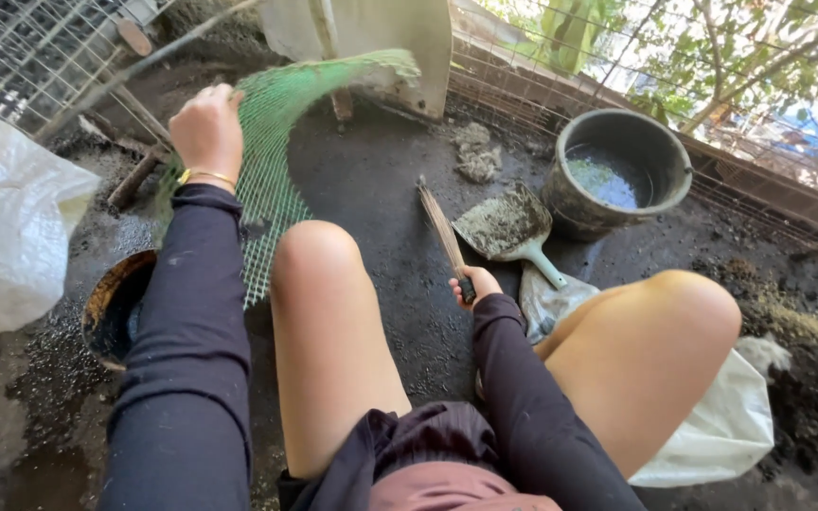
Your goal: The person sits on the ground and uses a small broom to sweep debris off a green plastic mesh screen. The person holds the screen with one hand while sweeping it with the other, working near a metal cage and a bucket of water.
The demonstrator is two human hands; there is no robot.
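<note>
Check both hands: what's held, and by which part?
Left hand grips the green plastic mesh sheet at its upper edge. Right hand holds the small straw hand broom by its dark handle end.

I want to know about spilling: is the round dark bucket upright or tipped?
Upright. The round dark bucket stands on its base, its rim level, with dark liquid lying flat inside, partly filling it.

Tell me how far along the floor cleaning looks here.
Partly done. The dustpan already holds grey dirt. In hand: the left hand lifts the green mesh and the right hand grips a stick broom. Left: a debris clump near the bucket and a dirt heap.
</note>
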